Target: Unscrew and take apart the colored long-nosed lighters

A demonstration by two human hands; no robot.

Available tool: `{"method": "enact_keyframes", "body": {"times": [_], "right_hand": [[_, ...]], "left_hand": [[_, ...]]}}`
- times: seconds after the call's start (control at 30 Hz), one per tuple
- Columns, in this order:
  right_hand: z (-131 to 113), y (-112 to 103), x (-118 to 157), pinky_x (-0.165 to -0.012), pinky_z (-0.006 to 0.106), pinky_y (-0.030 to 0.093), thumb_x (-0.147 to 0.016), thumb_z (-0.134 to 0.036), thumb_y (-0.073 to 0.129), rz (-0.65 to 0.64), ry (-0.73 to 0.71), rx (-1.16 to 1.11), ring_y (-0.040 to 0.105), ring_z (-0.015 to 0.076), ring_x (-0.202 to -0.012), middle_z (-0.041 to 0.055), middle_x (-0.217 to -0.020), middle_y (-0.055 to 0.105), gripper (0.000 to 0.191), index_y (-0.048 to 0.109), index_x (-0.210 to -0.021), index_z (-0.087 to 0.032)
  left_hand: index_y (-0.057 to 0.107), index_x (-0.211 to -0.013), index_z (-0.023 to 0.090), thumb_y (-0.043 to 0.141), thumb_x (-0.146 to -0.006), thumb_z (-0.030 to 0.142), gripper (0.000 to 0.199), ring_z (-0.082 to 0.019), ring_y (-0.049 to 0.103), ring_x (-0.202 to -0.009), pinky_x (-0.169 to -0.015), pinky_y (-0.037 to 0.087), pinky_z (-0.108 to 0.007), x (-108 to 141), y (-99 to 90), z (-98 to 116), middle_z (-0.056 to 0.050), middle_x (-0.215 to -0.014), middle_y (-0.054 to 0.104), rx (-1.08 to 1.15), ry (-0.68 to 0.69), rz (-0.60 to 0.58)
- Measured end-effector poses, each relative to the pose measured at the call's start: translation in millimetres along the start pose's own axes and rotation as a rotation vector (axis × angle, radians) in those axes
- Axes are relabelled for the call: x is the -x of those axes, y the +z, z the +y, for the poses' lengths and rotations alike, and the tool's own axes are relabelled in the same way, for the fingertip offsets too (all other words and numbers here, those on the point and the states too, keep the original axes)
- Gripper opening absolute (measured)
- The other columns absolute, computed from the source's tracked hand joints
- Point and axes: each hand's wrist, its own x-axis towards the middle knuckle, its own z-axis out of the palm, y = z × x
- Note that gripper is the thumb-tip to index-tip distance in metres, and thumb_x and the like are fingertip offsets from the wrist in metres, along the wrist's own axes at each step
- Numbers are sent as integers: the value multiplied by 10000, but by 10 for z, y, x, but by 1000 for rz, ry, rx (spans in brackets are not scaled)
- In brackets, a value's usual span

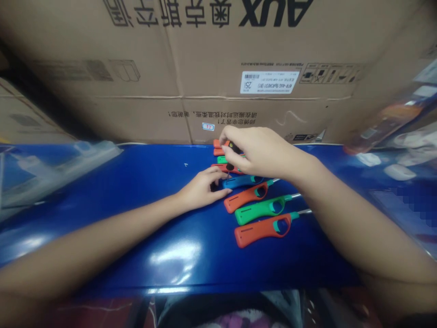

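Note:
A row of long-necked gas lighters lies on the blue table. My left hand (203, 187) has its thumb and fingers closed about the butt end of a blue lighter (237, 181). Above that end, my right hand (257, 150) grips a small dark-handled screwdriver (230, 167), its thin shaft pointing down at the blue lighter. Nearer me lie an orange lighter (235, 202), a green lighter (254, 212) and another orange lighter (254, 233). Beyond, a red-orange lighter (220, 167) and a green lighter (222, 160) are partly hidden by my right hand.
A large cardboard box (136, 118) with printing stands along the back of the blue table (136, 255). Blurred clear plastic (78, 168) lies on the left. At the right are a bottle-like orange item (385, 123) and white crumpled pieces (399, 172).

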Motion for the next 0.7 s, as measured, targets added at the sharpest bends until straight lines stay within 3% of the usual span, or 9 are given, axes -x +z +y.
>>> {"method": "enact_keyframes", "body": {"times": [0.1,0.23,0.33,0.4,0.5,0.63,0.7], "right_hand": [[-5,21,1,-686,324,400,-932,-274,446,9,-24,-23,632,229,-880,146,-1216,672,365,536,-1252,-126],[-18,23,-7,-657,325,396,-1005,-390,381,-16,12,-10,623,221,-788,109,-1025,712,353,549,-1191,-142],[-10,13,-9,-649,323,391,-965,-288,399,-29,27,17,628,229,-792,131,-1074,715,353,515,-1257,-126],[3,7,-9,-638,325,387,-937,-314,446,-30,36,36,631,241,-789,151,-1091,714,409,496,-1286,-106],[31,-3,-11,-621,326,365,-974,-403,416,-20,66,65,617,237,-731,118,-939,723,370,566,-1167,-126],[67,-18,-10,-649,312,363,-922,-246,429,-7,39,2,605,209,-764,98,-984,712,280,585,-1131,-143],[75,-20,-8,-644,309,355,-911,-275,462,2,27,-28,590,198,-750,90,-974,710,269,593,-1107,-146]], "left_hand": [[691,-1164,169,713,-886,356,335,-155,610,-799,-721,556,-292,-2,-5,4,-58,-1012,631,-12,8,-4],[691,-1175,155,711,-889,340,341,-158,612,-808,-738,557,-299,-3,-8,10,-65,-1019,629,-4,16,-7],[688,-1176,149,712,-886,350,353,-158,613,-797,-727,558,-299,-1,-2,6,-66,-1013,625,5,11,-3],[688,-1168,155,709,-888,357,346,-160,617,-802,-730,562,-302,1,4,-1,-65,-1011,626,9,8,-1],[685,-1179,172,711,-886,357,347,-157,619,-806,-746,564,-309,4,11,-13,-68,-1051,630,9,7,1],[684,-1189,172,713,-887,353,354,-160,624,-825,-740,562,-301,5,15,-19,-71,-1062,634,17,9,0],[686,-1183,163,713,-887,344,348,-158,626,-819,-739,561,-301,5,14,-15,-73,-1067,633,24,14,-1]]}}
